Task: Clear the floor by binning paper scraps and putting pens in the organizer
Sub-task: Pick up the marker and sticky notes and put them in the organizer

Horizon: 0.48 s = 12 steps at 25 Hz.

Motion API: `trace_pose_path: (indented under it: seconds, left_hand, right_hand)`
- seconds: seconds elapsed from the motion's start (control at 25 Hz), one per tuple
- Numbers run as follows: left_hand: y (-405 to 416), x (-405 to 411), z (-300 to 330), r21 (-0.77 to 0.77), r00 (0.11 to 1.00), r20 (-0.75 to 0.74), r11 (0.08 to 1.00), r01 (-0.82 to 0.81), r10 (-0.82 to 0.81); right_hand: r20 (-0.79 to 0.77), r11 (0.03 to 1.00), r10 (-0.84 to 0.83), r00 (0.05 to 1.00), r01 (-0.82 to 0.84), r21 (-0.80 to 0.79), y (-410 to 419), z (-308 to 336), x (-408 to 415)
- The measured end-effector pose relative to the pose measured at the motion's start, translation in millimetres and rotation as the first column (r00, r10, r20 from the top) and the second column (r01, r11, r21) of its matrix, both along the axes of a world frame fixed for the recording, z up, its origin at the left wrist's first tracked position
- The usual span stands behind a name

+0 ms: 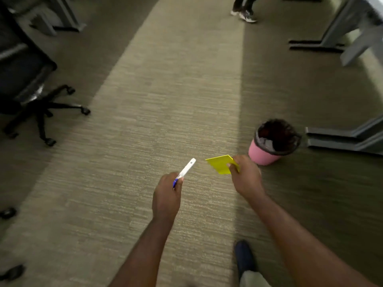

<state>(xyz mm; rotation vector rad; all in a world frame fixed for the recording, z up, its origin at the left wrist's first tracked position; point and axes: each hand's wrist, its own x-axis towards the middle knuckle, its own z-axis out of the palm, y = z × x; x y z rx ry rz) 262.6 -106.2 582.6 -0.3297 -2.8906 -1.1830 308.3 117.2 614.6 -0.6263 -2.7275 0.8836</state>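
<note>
Mid-frame, the left hand (pixel 166 196) grips a white pen (pixel 187 170); the right hand (pixel 245 177) pinches yellow paper (pixel 220 165), seemingly a card, near the pink bin (pixel 262 155).

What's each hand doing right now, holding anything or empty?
Left hand: closed, gripping a white pen with a blue end.
Right hand: closed, pinching a yellow paper scrap near the pink bin.

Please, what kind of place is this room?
Most likely an office. A black swivel chair on castors stands at the left, grey desk legs line the right side, and striped carpet covers the floor. A pink bin stands near one desk.
</note>
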Motion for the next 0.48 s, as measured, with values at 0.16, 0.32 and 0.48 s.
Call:
trace_pose_path:
  seconds: [0.16, 0.32, 0.48]
  left_hand:
    - [30.9, 30.9, 128.6, 0.019, 0.967, -0.079, 0.969, 0.245, -0.243]
    - [79.9, 92.3, 205.8, 0.118, 0.900, -0.113, 0.894, 0.433, -0.421]
    - [137.7, 174.9, 240.6, 0.153, 0.783, -0.116, 0.768, 0.621, -0.610]
  right_hand:
    - [-0.051, 0.976, -0.218, 0.975, 0.218, 0.005, 9.1, 120.3, 97.3]
    - [-0.096, 0.907, -0.415, 0.905, 0.420, 0.038, 28.0, 195.8, 210.1]
    - [-0.132, 0.794, -0.592, 0.795, 0.604, 0.074, 49.7, 240.2, 328.4]
